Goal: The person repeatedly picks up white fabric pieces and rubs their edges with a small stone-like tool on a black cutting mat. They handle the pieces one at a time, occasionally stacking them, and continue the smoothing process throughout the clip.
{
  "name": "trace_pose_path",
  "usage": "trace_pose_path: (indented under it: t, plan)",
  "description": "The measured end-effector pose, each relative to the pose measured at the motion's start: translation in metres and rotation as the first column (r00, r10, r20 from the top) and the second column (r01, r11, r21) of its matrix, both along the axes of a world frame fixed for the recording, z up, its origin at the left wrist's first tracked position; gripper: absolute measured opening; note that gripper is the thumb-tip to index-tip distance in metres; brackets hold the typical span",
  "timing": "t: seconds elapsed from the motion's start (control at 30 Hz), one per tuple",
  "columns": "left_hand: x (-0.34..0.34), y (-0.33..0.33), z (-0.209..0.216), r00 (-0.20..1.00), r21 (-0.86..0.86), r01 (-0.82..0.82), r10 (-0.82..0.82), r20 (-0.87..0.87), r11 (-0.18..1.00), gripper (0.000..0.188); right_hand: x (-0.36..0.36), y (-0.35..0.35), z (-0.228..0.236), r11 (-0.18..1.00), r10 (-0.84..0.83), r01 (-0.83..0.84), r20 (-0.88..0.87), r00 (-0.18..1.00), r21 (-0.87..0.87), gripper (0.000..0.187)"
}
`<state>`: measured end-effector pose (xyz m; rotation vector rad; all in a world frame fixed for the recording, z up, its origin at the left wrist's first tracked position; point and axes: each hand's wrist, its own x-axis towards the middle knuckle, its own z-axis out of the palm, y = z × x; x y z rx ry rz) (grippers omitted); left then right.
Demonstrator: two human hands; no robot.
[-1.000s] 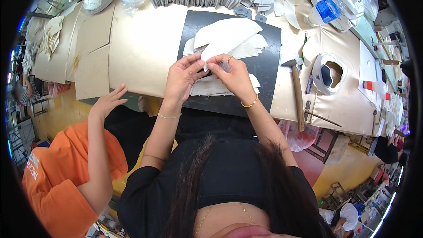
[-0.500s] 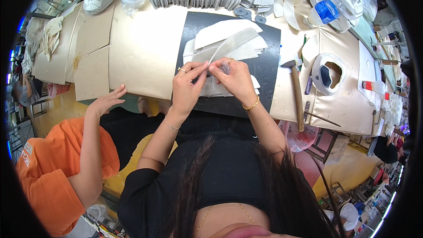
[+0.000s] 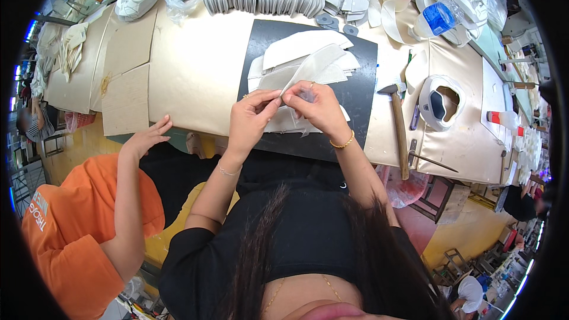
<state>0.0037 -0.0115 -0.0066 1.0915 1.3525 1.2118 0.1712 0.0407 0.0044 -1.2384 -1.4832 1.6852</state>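
While above the black mat [image 3: 355,92], left hand [image 3: 252,120], right hand [image 3: 317,109], both pinched shut on one pale strip [image 3: 308,70].

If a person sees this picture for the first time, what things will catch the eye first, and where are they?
First come the left hand and right hand, meeting at the centre to pinch a pale strip that rises from a pile of cut pieces on a black mat. At lower left, a person in an orange shirt lays a hand on the table edge. A hammer lies to the right of the mat.
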Motion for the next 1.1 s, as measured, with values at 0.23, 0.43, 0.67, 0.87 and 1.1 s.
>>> trace_pose_path:
  t: [0.23,0.43,0.67,0.87,1.1]
  plan:
    - [-0.011,0.001,-0.008,0.93,-0.19,0.088,-0.012,0.367,0.978,0.016,0.0,-0.003,-0.016,0.981,0.078,-0.073,-0.02,0.997,0.178,0.015]
    - [-0.006,0.0,-0.002,0.945,-0.177,0.12,-0.058,0.321,0.977,0.014,0.012,-0.01,-0.017,0.997,-0.024,0.011,-0.174,0.985,-0.074,0.015]
    - [-0.009,0.002,0.004,0.98,-0.126,0.051,-0.026,0.196,0.991,0.015,0.019,-0.012,-0.017,0.99,-0.137,0.136,-0.317,0.939,-0.026,0.015]
    - [-0.005,0.0,0.021,0.997,-0.084,0.072,-0.073,-0.012,0.994,0.014,0.027,-0.014,0.0,0.98,-0.116,0.089,-0.15,0.982,-0.176,0.02]
    - [0.004,-0.005,0.013,0.979,-0.058,0.06,-0.048,0.197,0.997,0.015,0.005,-0.014,-0.003,0.979,-0.106,0.05,-0.288,0.952,-0.196,0.024]
